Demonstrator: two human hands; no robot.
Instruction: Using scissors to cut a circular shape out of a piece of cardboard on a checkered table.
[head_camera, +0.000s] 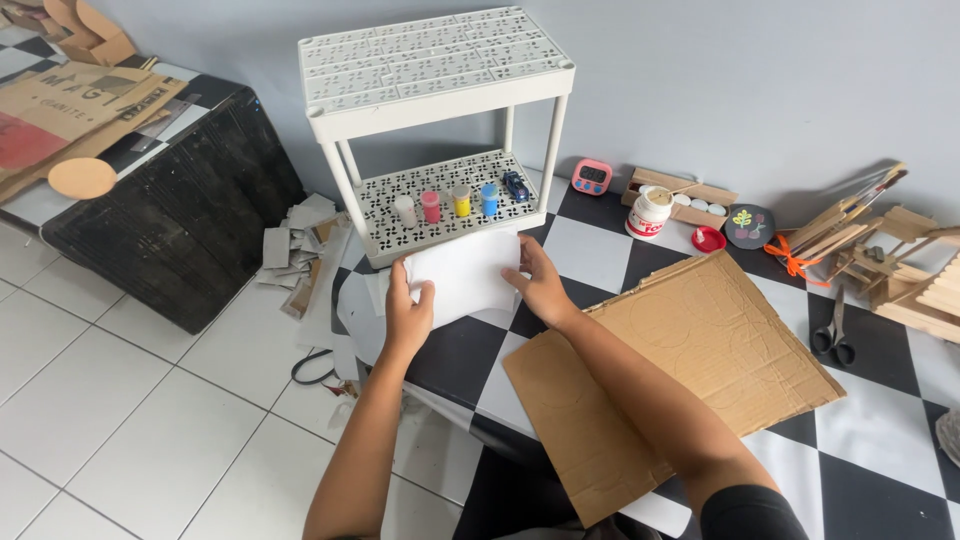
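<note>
White, smooth paper sheet (462, 275) pinched between both hands (408, 318) (540, 285).

White paper sheet (462, 272), plain and slightly curled, lifted at a tilt just before the rack's lower shelf, pinched at left and right edges above the checkered mat.

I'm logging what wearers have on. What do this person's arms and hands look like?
Both forearms are bare. The left hand and right hand wear no gloves, rings or watch. A dark short sleeve shows on the right upper arm only.
</note>
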